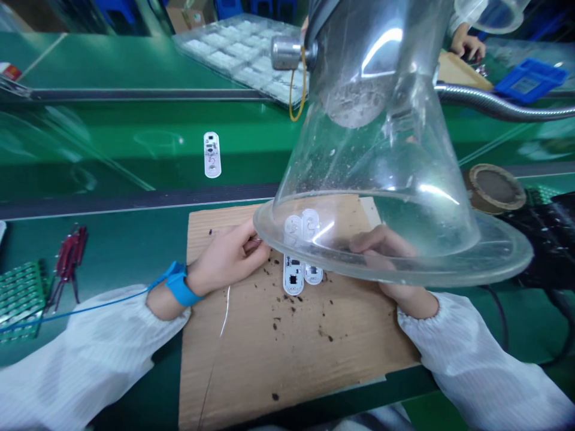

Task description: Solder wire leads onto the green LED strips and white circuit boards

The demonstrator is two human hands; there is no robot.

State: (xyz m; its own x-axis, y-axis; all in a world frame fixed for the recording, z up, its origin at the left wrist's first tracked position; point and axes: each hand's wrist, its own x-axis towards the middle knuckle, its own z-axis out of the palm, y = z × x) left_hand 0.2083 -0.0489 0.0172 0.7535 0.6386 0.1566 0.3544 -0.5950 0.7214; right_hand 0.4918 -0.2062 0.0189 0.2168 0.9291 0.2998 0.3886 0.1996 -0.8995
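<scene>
Left hand (229, 258) pinched, item too small to tell; right hand (387, 257) behind clear plastic hood (372, 155), grip unclear. White circuit boards (293, 275) light, brittle: hold by edges.

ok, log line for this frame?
left hand: over cardboard sheet | right hand: under clear extraction hood | nearest: white circuit boards

Circuit boards (293, 274) lie on cardboard (287, 353) (below an extraction hood (372, 179)), pliers (68, 262) apparently left of it.
</scene>
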